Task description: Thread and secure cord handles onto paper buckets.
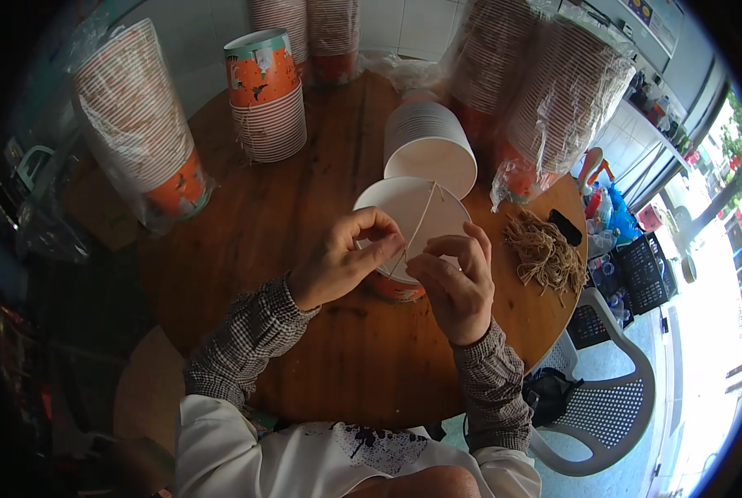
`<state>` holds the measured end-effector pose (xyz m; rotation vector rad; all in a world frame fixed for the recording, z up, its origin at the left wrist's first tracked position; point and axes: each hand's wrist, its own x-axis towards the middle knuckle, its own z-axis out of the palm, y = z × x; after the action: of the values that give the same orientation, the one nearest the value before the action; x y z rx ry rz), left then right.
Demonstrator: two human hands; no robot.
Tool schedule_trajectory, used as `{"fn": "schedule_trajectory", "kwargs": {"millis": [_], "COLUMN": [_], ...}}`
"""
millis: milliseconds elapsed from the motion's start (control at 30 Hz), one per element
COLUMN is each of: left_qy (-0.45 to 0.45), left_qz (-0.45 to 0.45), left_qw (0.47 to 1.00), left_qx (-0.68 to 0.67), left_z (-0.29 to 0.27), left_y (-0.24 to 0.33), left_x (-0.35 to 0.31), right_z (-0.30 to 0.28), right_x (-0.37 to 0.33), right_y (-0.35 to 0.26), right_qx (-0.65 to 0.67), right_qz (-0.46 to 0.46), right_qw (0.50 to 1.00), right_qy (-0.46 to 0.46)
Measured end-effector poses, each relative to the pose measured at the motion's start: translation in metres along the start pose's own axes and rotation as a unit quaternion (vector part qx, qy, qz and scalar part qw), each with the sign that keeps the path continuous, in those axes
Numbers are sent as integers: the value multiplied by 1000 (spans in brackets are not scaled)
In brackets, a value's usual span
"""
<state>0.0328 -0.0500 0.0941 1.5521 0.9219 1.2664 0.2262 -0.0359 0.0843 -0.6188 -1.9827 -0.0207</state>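
A white-lined paper bucket with an orange printed outside stands upright on the table in front of me. A thin twine string runs from its far rim across the opening toward my fingers. My left hand is closed in a pinch on the string above the near rim. Close beside it, my right hand also pinches the string, thumb against forefinger. The fingertips nearly meet, and the string's very end is hard to make out. Both hands partly cover the bucket's near side.
Behind the bucket, a stack of white buckets lies on its side. An orange bucket stack with strings stands far left. Plastic-wrapped stacks line the table's back and sides. Loose twine lies right, above a grey chair.
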Motion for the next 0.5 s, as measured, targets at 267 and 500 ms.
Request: {"fn": "schedule_trajectory", "kwargs": {"millis": [267,500], "left_qy": [-76,-61], "left_qz": [-57,-84], "left_qw": [994,993], "left_qx": [-60,-56], "left_z": [-2,-1], "left_y": [-1,4], "left_x": [-1,-1], "right_z": [10,11], "right_x": [5,10], "right_y": [5,6], "right_qx": [160,334], "right_qz": [116,240], "right_qw": [980,911], "right_qy": [11,2]}}
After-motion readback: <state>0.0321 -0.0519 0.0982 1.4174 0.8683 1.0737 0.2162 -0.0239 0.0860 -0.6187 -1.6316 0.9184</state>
